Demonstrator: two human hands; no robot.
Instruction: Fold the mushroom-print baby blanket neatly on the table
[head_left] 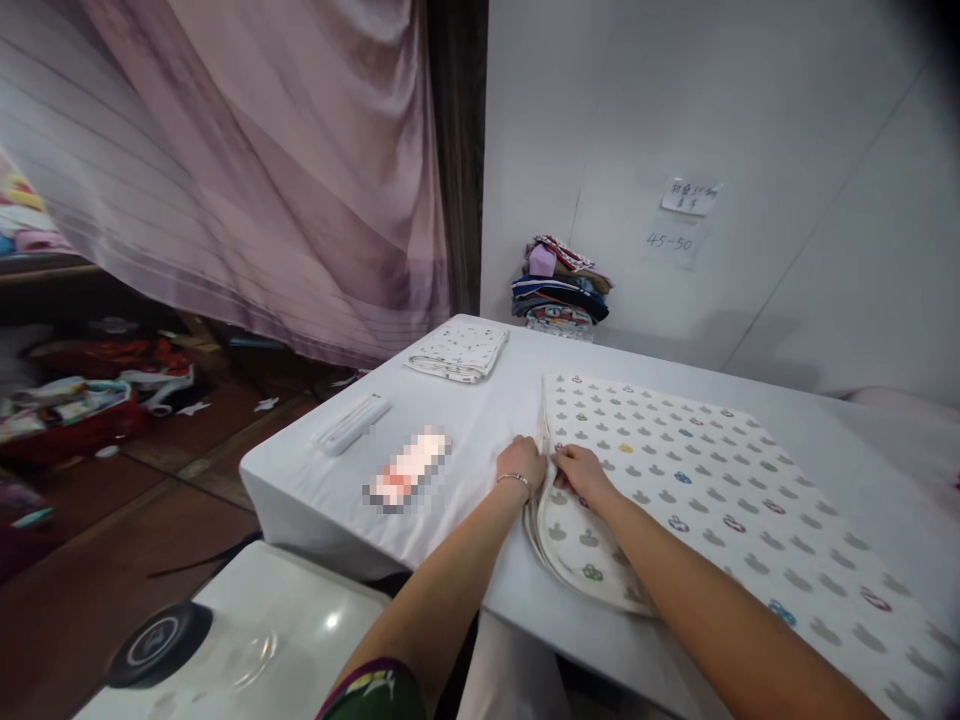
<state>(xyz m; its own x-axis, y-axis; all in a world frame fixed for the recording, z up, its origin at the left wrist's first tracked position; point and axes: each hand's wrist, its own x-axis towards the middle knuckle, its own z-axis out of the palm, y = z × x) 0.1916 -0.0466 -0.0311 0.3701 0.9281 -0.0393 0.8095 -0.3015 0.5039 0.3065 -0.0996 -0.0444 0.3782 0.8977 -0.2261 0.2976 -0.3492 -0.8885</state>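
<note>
A cream cloth printed with grey bunny shapes and small coloured motifs lies spread over the right part of the white table. It looks layered, with several edges together along its left side. At that left edge my left hand is closed on the cloth, a thin bracelet on its wrist. Right beside it, my right hand pinches the same edge from the top, thumb and fingers together. Below the hands the near left corner of the cloth curves round toward the table's front edge. My fingertips are partly hidden in the fabric.
A folded white patterned cloth lies at the table's far left. Nearer are a white oblong object and a blurred-out item. Folded textiles are stacked by the wall. A white surface with a black round object stands lower left.
</note>
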